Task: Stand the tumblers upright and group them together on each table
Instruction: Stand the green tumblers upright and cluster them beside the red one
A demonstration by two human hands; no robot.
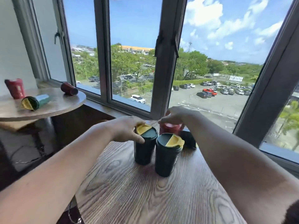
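Two dark green tumblers with yellow lid flaps stand upright side by side on the near wooden table (145, 196). My left hand (126, 129) grips the lid of the left green tumbler (144, 151). The right green tumbler (166, 157) stands free. Behind them a red tumbler (169, 128) stands upright, and my right hand (175, 115) is closed over its top. A dark tumbler (188, 139) lies on its side just right of the red one, mostly hidden.
A second round table (64, 105) at the left holds an upright red tumbler (15, 88), a green tumbler (36, 101) on its side and a dark red tumbler (69, 88) on its side. A window sill (129, 109) runs behind both tables.
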